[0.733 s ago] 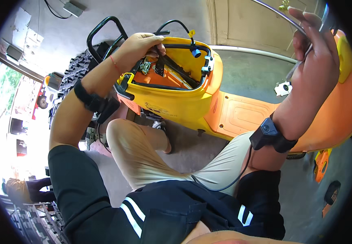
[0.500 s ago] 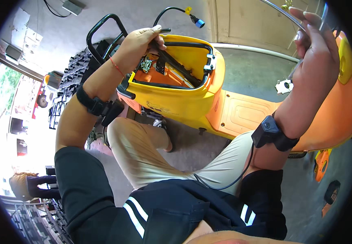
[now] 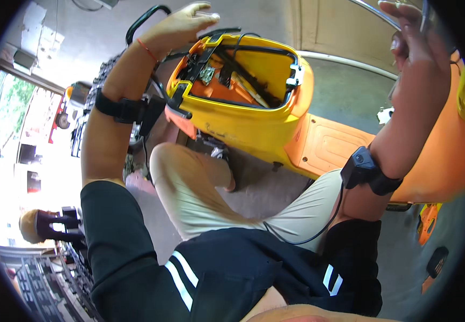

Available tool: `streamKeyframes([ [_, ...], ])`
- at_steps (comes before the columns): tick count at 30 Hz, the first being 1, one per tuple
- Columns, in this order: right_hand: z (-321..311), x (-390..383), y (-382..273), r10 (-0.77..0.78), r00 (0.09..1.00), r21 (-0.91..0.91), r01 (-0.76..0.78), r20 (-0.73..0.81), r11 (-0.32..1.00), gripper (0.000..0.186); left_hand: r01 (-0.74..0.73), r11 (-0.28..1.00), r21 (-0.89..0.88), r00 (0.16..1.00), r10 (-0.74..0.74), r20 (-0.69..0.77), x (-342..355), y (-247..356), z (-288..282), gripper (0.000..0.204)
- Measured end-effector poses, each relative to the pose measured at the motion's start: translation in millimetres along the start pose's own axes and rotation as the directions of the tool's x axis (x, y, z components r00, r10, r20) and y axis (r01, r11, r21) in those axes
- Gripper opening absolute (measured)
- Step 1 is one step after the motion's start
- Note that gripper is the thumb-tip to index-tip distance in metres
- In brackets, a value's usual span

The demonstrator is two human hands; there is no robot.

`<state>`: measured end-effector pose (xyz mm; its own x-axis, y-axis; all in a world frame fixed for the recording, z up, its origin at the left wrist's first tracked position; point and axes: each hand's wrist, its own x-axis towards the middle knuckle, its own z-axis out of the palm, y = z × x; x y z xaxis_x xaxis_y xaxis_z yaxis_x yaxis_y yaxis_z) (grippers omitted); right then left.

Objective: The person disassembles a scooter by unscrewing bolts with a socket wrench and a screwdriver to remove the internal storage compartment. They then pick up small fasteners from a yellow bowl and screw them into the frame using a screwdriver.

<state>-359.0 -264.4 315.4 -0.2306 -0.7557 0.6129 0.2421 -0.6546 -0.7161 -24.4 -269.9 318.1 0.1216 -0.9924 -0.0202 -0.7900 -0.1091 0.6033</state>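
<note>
My left hand is raised at the far left end of a yellow scooter body. Its fingers are spread, with nothing in them. Just below them lie a black cable and the rim of the open compartment. Inside that compartment are dark cables and a metal latch part. High at the right, my right hand has its fingers curled around a thin metal rod; the grip is partly hidden. A second shiny bar runs up to these fingers from the left.
The scooter's orange footboard stretches to the right beyond my knees. A black grab rail stands behind the compartment. Black racks and a person are at the left, near a bright doorway. A beige door is at the back.
My left hand has let go of a black cable and lifted up and away from the compartment. The view has shifted slightly. My right hand stays near the metal bars.
</note>
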Motion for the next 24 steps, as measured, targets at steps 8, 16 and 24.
streamKeyframes([
  [8,12.4,-5.5,32.7,0.251,0.854,-0.191,-0.182,0.455,0.965,0.017,-0.31,0.947,-0.086,0.882,0.253,-0.398,-56.9,-63.2,16.8,0.044],
  [16,68.8,-44.5,37.3,0.321,0.621,0.084,-0.532,0.715,0.843,0.019,-0.471,0.882,-0.006,0.862,0.459,-0.215,-97.3,-67.1,50.5,0.042],
  [24,77.8,-25.1,32.2,0.345,0.72,0.407,-0.649,0.602,0.643,0.034,-0.391,0.835,-0.387,0.886,0.227,-0.405,-82.6,-87.6,44.2,0.023],
])
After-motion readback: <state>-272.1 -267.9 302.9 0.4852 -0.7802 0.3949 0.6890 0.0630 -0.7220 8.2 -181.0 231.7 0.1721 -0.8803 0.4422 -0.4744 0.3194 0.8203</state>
